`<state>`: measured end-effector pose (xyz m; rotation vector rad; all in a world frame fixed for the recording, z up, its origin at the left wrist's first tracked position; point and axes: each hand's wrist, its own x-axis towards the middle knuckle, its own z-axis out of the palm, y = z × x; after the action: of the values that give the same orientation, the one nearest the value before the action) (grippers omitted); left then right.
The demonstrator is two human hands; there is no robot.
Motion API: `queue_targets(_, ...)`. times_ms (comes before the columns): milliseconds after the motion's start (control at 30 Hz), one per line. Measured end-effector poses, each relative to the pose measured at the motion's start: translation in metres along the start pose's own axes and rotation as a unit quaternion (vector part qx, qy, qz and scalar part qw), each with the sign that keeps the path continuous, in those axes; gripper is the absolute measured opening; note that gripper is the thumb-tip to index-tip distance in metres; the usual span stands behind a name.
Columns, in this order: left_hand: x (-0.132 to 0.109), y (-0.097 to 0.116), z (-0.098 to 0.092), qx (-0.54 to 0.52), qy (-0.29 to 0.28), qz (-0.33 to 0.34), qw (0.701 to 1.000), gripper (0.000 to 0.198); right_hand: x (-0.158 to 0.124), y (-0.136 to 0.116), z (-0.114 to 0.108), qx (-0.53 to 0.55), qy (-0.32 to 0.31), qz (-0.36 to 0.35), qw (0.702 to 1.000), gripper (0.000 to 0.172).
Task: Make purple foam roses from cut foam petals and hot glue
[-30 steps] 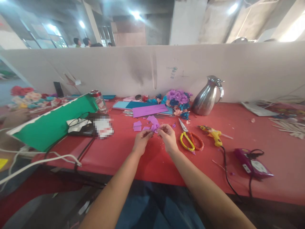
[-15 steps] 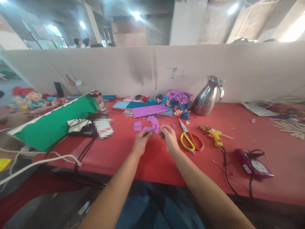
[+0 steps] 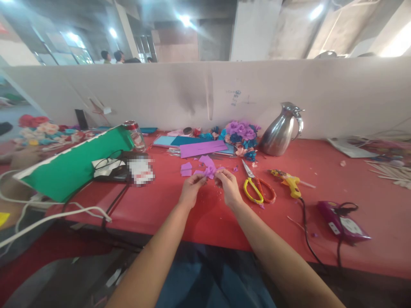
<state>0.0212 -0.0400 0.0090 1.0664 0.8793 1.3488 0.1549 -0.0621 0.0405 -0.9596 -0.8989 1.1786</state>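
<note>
Between my two hands is a small purple paper flower [image 3: 210, 172], held above the red table [image 3: 160, 209]. My left hand [image 3: 192, 188] pinches it from the left, thumb and finger closed. From the other side my right hand [image 3: 228, 184] grips its edge with bent fingers. Cut purple paper pieces [image 3: 186, 169] lie just left of the flower, and another piece shows behind it. Scissors [image 3: 257, 186] with one yellow and one orange handle rest right of my right hand. Farther right lies a yellow glue gun [image 3: 291, 186] with a black cord.
A steel jug [image 3: 278, 132] stands at the back right beside a bunch of paper flowers [image 3: 242, 132]. Purple paper strips [image 3: 202, 149] lie behind my hands. At left are a green board [image 3: 80, 167] and a glass jar [image 3: 137, 139]; a purple box [image 3: 343, 222] sits front right.
The view has shifted very slightly. Both hands keep their hold on the purple paper flower, with hardly any visible movement.
</note>
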Motion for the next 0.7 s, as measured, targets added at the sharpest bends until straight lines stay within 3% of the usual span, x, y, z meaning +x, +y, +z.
queue_targets(233,-0.001,0.001,0.001,-0.006,-0.009,-0.004,1.000,0.019,-0.001,0.011,0.004,-0.069,-0.017,-0.024,0.997,0.012)
queue_targets(700,-0.001,-0.007,-0.001,0.094,-0.014,0.038,0.995,0.022,0.002,0.029,0.004,-0.128,0.029,-0.081,0.988,0.013)
